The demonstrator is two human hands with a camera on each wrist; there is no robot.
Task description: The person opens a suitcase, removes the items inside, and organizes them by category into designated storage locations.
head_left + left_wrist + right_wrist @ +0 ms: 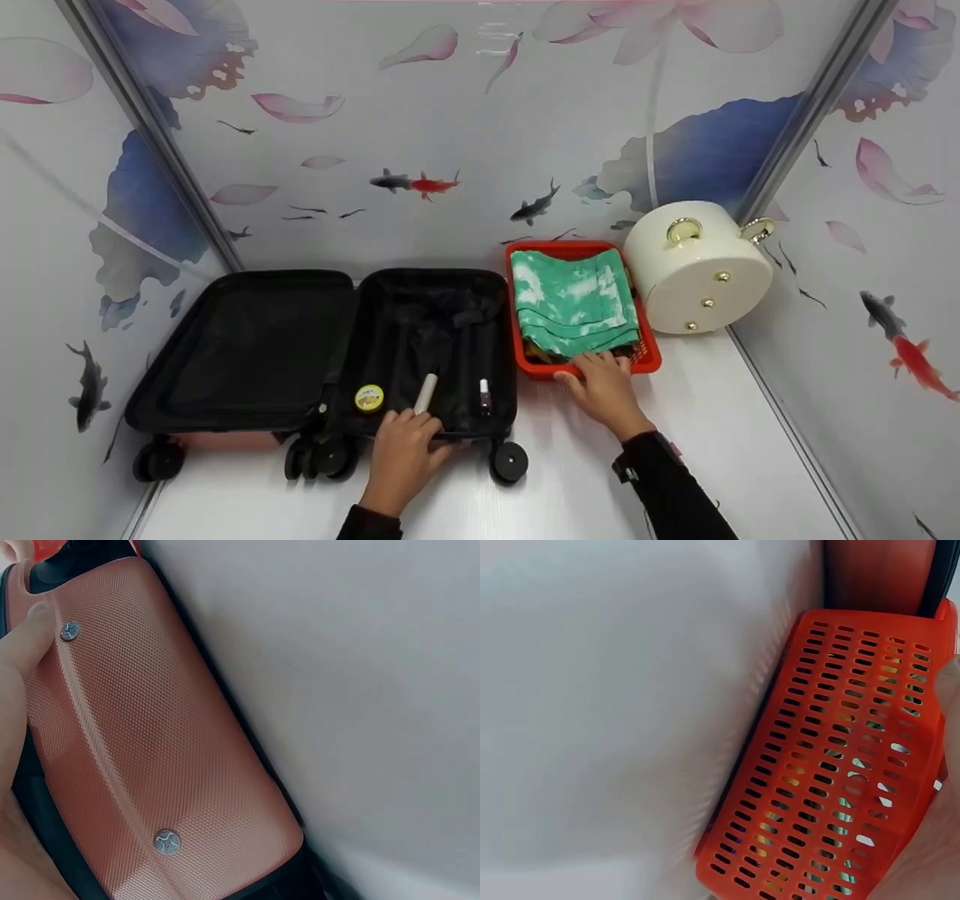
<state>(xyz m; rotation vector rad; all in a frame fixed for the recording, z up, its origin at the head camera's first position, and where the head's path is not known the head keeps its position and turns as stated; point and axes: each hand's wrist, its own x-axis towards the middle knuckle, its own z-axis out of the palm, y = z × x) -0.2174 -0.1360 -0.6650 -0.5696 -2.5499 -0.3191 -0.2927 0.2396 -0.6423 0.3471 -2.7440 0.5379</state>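
An open suitcase (pixel 247 360) lies flat with a black lining and a pink ribbed shell (pixel 165 720). My left hand (pixel 409 454) grips the near rim of its right half, fingers over the edge and thumb on the shell. Right at those fingertips is the lower end of a beige tube (pixel 426 394) in the suitcase. A round yellow tin (pixel 369 398) and a small dark bottle with a white cap (pixel 485 397) lie either side of it. My right hand (pixel 607 390) holds the near rim of a red slotted basket (pixel 810 757). Folded green-and-white cloth (pixel 574 300) fills the basket's top.
A cream round case (pixel 697 270) with gold knobs and ring handles stands right of the basket, against the back wall. Black wheels (pixel 510 461) stick out along the suitcase's near side. Printed wall panels (pixel 420 135) enclose the white table (pixel 570 480) at the back and both sides.
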